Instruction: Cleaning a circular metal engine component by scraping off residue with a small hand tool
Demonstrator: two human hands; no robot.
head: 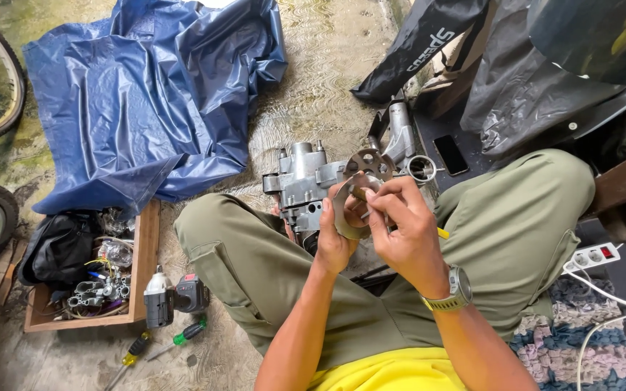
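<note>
The left hand pinches a grey ring gasket; the right hand presses a yellow-handled tool onto it. Behind stands a metal engine part; a blue tarp lies beyond.

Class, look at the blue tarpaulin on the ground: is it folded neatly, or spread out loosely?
Spread loosely and crumpled. The blue tarpaulin lies in irregular wrinkles and bunched ridges across the ground, with no flat, squared folds visible.

Both forearms converge (elbows bent), left hand curled closed, right hand in a pinching grip.
</note>
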